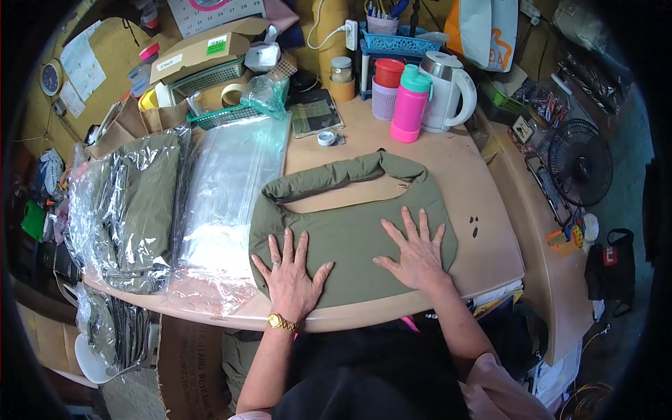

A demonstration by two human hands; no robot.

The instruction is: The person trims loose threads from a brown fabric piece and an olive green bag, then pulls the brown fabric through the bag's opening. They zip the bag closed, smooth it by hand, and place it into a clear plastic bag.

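Note:
An olive-green fabric bag [350, 245] with a puffy, padded strap [329, 178] lies flat on the table in front of me. My left hand [290, 283] rests palm down on its lower left part, fingers spread, a ring on one finger and a gold watch [281, 322] at the wrist. On the bag's right side my right hand [416, 255] is pressed flat, its fingers also apart. Neither hand grips anything. Left of the bag lies a stack of clear plastic sleeves [227, 189], and beyond that are olive items packed in plastic [133, 203].
A pink bottle [409, 105], an electric kettle [444, 91] and a red-lidded cup [386, 87] stand at the back of the table [483, 203]. A tape roll [326, 138] lies nearer. Green baskets [220, 117] and a cardboard box sit back left. A black fan [579, 161] stands at right.

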